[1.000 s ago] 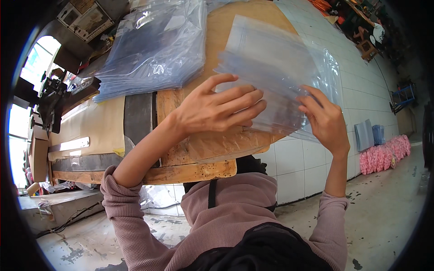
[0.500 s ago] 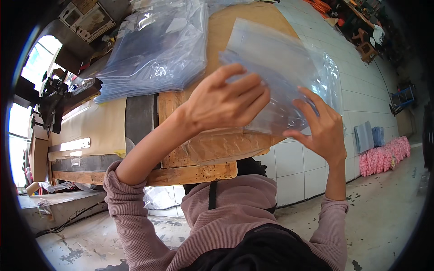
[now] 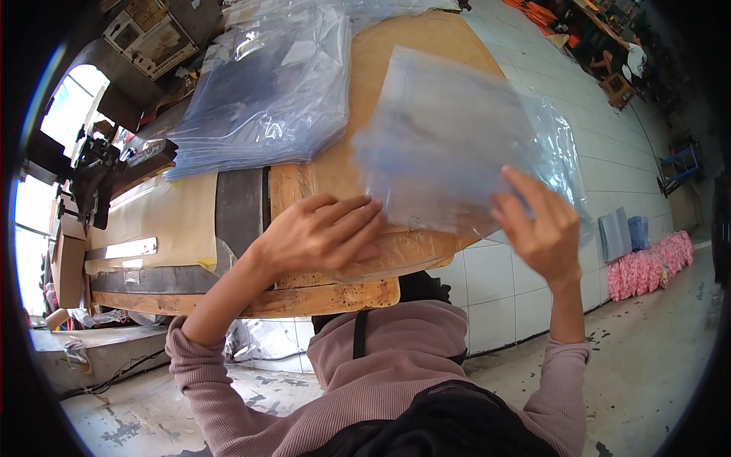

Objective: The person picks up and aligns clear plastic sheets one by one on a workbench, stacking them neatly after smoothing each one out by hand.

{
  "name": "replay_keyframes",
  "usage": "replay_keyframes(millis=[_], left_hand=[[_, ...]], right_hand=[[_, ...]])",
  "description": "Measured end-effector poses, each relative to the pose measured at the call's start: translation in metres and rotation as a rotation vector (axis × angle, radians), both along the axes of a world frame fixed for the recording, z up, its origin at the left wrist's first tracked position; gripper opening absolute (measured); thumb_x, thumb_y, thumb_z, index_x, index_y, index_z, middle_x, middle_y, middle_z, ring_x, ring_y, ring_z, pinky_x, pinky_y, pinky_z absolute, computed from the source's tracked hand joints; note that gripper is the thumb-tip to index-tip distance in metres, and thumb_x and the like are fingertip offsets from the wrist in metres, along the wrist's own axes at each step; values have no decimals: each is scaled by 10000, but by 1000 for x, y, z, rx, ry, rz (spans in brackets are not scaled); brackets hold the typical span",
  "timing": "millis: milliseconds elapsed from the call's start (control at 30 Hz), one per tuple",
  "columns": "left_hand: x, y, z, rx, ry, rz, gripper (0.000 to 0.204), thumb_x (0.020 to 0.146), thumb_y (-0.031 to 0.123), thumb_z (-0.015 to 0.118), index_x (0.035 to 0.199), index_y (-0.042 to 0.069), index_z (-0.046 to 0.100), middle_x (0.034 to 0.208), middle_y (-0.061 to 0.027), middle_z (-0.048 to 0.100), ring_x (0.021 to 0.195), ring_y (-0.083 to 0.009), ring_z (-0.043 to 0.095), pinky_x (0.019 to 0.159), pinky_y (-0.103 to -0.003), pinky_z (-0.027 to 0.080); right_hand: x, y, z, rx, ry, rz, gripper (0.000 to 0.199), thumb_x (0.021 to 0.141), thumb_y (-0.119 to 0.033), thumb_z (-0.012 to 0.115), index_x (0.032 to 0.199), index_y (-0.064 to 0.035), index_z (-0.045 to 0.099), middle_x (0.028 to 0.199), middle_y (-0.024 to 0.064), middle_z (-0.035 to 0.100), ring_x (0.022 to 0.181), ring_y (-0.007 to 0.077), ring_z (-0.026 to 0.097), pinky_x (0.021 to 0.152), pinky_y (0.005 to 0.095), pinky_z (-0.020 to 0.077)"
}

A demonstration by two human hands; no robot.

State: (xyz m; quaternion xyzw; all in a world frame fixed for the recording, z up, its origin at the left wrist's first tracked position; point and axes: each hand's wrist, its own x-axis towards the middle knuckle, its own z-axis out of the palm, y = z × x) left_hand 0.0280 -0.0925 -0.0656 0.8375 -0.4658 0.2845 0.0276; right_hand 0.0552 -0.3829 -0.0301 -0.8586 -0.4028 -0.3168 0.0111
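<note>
A stack of clear bluish plastic sheets, perhaps flat bags, lies at the table's right end, its near part smeared by motion. At its near left corner is my left hand, with bent fingers side by side and the thumb apart from them; nothing shows in its grasp. My right hand holds the near right edge of the sheets between thumb and fingers, the fingertips slightly blurred. A thick pile of similar clear plastic sheets rests on the table farther left.
The wooden table has a rounded right end and a brown covering. A black clamp-like machine and a metal strip are at left. Pink bundles lie on the floor at right, with a blue trolley beyond.
My left hand has moved off the sheets, down and to the left. The sheets' near left part has swung down toward the table. My right hand has drawn its fingers closer together.
</note>
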Motion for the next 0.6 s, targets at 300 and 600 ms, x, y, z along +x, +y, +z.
replay_keyframes(millis=[300, 600], left_hand=[[-13, 15, 8, -172, 168, 94, 186, 765, 233, 643, 803, 52, 622, 782, -51, 642, 669, -173, 627, 616, -265, 498], [-11, 21, 12, -508, 551, 397, 175, 836, 180, 551, 796, 11, 572, 681, -101, 582, 588, -235, 573, 558, -309, 453]], right_hand=[[-13, -5, -48, -218, -132, -44, 314, 786, -372, 591, 1047, -209, 527, 1222, 111, 483, 1016, 286, 544, 762, 420, 507], [-5, -15, -49, -138, -107, 68, 457, 825, -206, 555, 1258, -238, 413, 1181, 101, 530, 994, 320, 568, 738, 427, 527]])
